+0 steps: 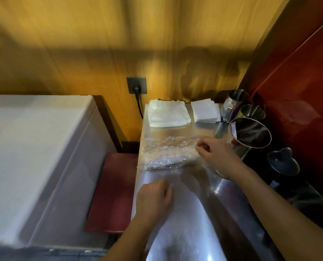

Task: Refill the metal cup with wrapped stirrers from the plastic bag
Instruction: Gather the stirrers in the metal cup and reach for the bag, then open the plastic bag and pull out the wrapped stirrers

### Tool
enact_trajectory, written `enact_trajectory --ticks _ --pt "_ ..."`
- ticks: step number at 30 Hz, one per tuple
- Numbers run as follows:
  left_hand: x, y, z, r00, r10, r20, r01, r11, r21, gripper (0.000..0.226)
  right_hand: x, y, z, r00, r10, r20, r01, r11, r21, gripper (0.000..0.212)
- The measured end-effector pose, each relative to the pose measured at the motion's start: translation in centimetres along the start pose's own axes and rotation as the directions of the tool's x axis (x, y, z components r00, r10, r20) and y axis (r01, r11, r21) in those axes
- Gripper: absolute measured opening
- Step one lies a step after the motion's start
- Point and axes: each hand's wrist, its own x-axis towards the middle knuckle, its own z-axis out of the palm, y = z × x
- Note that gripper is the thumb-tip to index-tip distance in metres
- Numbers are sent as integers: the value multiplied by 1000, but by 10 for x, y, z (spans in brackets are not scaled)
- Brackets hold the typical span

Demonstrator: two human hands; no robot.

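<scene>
A clear plastic bag (166,153) full of wrapped stirrers lies across the steel counter (172,130). My right hand (216,157) pinches the bag's right end, close to a large metal cup (250,133) that looks dark inside. My left hand (154,198) is closed on the loose clear plastic that trails toward me over the counter. The picture is blurred, so single stirrers cannot be made out.
A folded white towel (167,113) and a stack of white napkins (206,110) lie at the back. Two smaller metal cups (238,100) (252,111) and a dark heart-shaped container (283,162) line the red wall. A white chest (34,147) stands left.
</scene>
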Motion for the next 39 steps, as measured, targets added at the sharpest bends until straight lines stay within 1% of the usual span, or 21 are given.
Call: enact_trajectory --ticks 2,4,6,8,10,11,13,14,16,18,21,23,24,26,27,29,32,33,35,37,39 --pt "18 1 -15 981 -79 -178 62 993 -98 21 10 9 19 1000 2 11 -2 999 -49 10" --pt "36 -1 -27 941 -99 -322 51 987 -154 18 21 18 33 1000 6 10 -4 994 -113 19" --pt "53 -6 -36 931 -143 -335 98 984 -148 27 29 26 43 999 39 -9 -40 980 -195 32" --pt "68 -13 -39 932 -229 -281 203 972 -121 40 36 33 49 997 78 -15 -79 962 -261 42" --pt "77 -18 -39 922 -347 -175 314 930 -189 55 42 37 54 992 126 12 -118 956 -269 47" --pt "82 -20 -38 908 -411 -80 371 879 -300 61 44 38 56 986 159 42 -144 957 -253 49" --pt "87 -24 -37 865 -484 129 468 688 -555 72 47 38 59 973 213 88 -186 950 -250 50" --pt "88 -26 -36 848 -497 186 492 606 -625 75 49 39 61 969 229 88 -200 945 -258 49" --pt "88 -33 -32 827 -526 200 512 557 -654 82 51 40 61 959 269 90 -245 946 -214 47" --pt "90 -41 -31 813 -544 205 519 520 -678 85 52 43 60 944 303 132 -291 951 -99 45" --pt "92 -50 -33 809 -536 243 522 463 -716 68 51 47 61 940 288 185 -314 941 130 31" --pt "93 -55 -31 803 -540 252 518 424 -743 57 51 48 59 930 293 222 -344 907 245 37" --pt "94 -56 -30 809 -534 246 508 426 -748 48 51 49 58 919 297 258 -363 894 262 40" --pt "94 -57 -28 835 -501 229 491 487 -723 28 53 52 57 885 290 364 -386 894 227 45" --pt "94 -57 -25 845 -484 228 489 527 -695 17 54 54 58 861 285 421 -387 904 180 48" --pt "94 -56 -23 849 -476 230 503 592 -630 6 55 52 60 824 285 489 -349 936 42 39" --pt "98 -55 -22 862 -473 181 477 639 -604 15 58 48 63 856 268 442 -246 963 -107 17" --pt "99 -55 -23 870 -469 149 450 637 -626 16 59 47 62 866 259 428 -228 966 -124 20" --pt "102 -53 -28 879 -467 99 398 600 -694 13 59 44 59 885 232 404 -213 973 -92 27" --pt "106 -50 -33 879 -467 99 376 548 -747 13 61 41 54 920 180 349 -170 984 -59 28" --pt "110 -48 -36 880 -464 102 361 514 -778 15 63 34 49 950 135 280 -119 990 -74 23"
